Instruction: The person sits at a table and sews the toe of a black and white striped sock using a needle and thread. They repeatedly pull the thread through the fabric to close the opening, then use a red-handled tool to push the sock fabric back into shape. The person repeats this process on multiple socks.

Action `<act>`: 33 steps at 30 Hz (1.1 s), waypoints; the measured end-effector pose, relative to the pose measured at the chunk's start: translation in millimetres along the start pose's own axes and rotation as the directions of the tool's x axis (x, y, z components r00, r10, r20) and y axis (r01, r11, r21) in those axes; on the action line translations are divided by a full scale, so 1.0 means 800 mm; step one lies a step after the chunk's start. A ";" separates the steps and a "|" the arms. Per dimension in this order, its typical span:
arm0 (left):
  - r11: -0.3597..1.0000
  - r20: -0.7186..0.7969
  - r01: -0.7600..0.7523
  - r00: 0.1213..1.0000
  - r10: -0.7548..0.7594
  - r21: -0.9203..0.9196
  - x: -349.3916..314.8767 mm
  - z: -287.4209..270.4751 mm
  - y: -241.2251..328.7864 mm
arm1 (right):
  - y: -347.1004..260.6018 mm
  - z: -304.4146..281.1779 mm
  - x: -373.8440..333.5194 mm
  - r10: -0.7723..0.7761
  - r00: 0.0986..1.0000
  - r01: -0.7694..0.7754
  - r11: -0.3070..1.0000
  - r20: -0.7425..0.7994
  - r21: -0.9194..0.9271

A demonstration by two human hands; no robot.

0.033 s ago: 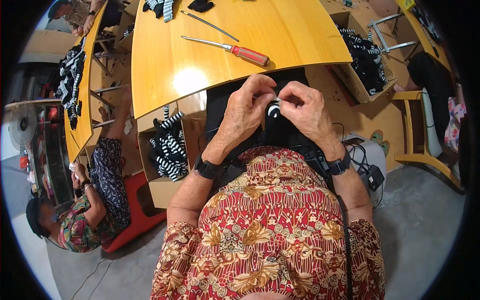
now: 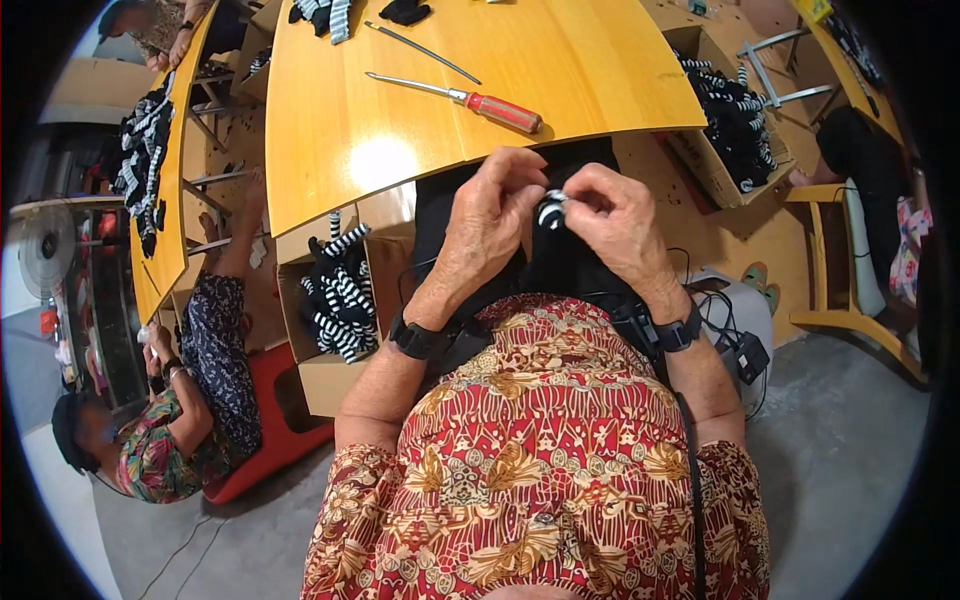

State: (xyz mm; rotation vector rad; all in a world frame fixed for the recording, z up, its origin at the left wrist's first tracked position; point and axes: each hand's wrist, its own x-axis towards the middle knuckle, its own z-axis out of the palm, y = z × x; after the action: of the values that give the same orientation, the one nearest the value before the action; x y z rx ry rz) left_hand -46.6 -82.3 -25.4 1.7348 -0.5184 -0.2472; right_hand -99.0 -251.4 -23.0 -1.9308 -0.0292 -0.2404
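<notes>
Between my two hands, above my lap and just off the table's near edge, is a small black-and-white striped knitted piece (image 2: 551, 215). My right hand (image 2: 620, 225) pinches its upper end between thumb and forefinger. The thumb and fingers of my left hand (image 2: 490, 210) are closed at the piece's left side, their tips close to my right fingertips. The lower part of the piece blends into the dark cloth on my lap, so its full shape cannot be made out.
On the yellow table (image 2: 570, 60) lie a red-handled screwdriver (image 2: 503, 112) and a thin dark rod (image 2: 425, 52). Cardboard boxes of striped knitted pieces stand at left (image 2: 310, 388) and right (image 2: 765, 185). A person (image 2: 165, 440) sits at far left; a wooden chair (image 2: 822, 255) is at right.
My right hand has shifted slightly right and its fingertips have come apart from my left ones. More of the striped piece shows between them.
</notes>
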 end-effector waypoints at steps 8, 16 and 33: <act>0.908 0.118 0.218 0.975 -0.188 -0.357 -0.008 -0.015 0.016 | -0.011 0.004 0.002 0.070 0.994 -0.045 0.962 -0.082 0.271; 0.745 0.120 0.298 0.951 -0.284 -0.597 -0.010 -0.009 0.004 | -0.007 0.017 -0.010 -0.016 0.995 0.041 0.967 -0.099 0.252; 0.813 -0.007 0.175 0.976 -0.216 -0.555 -0.010 0.000 -0.010 | -0.010 0.014 -0.001 0.119 0.993 -0.113 0.973 -0.020 0.200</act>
State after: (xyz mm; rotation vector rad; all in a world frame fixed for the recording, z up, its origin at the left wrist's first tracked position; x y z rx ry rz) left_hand -51.8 -77.1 -34.3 1.2164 -0.1810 -0.4366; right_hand -99.1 -237.9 -19.3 -1.7233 0.0780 -0.1831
